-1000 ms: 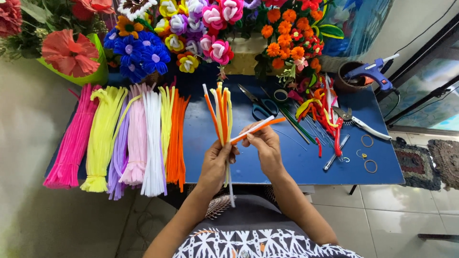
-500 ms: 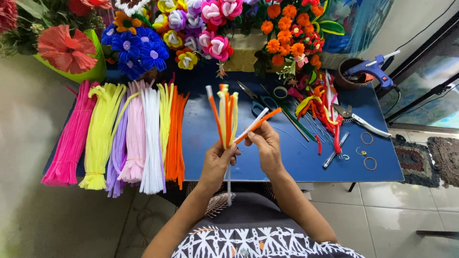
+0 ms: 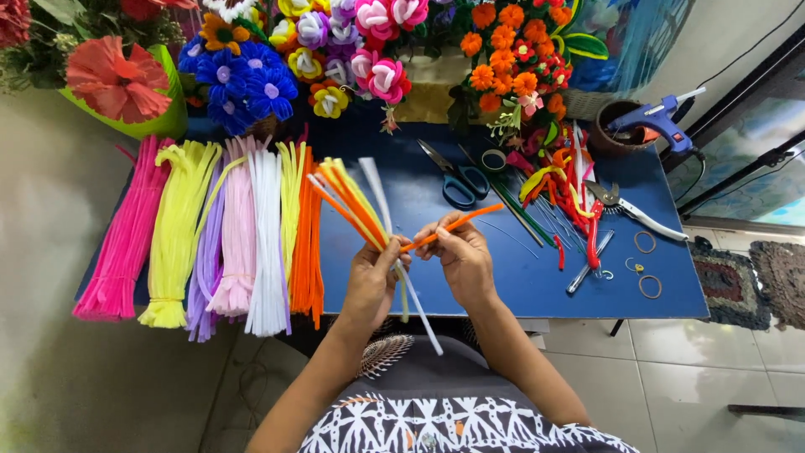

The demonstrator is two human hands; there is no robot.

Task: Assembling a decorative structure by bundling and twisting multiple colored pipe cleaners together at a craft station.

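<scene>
Head view: a person seated at a blue table [image 3: 520, 285], both hands raised over its near edge.
Bundle axis: the bundle of pipe cleaners [image 3: 356, 205], orange, yellow-green and white, runs from far-left to near-right; its fanned tips point up and away to the left, and one white tail hangs past the table edge toward the lap.
Single stem axis: the orange pipe cleaner [image 3: 453, 226] lies nearly crosswise to the bundle, its free end pointing right and slightly far.
Left hand: the left hand [image 3: 373, 281] is closed around the bundle near its lower third, thumb across the stems.
Right hand: the right hand [image 3: 461, 260] pinches the orange pipe cleaner between fingertips, just right of the left hand, the two hands almost touching.
Change: half a second ago the bundle stood close to upright; now it leans clearly to the left, and the single stem lies flatter. The hands remain close together.
Position: both stems cross between the two hands, above the bare middle of the table.
Left of hands: sorted pipe-cleaner bunches [image 3: 210, 235] in pink, yellow, lilac, white and orange.
Right of hands: scissors [image 3: 457, 180], pliers [image 3: 629, 210], loose stems, wire rings [image 3: 646, 243].
Far side: pipe-cleaner flowers [image 3: 335, 50] and a blue glue gun [image 3: 658, 117].
</scene>
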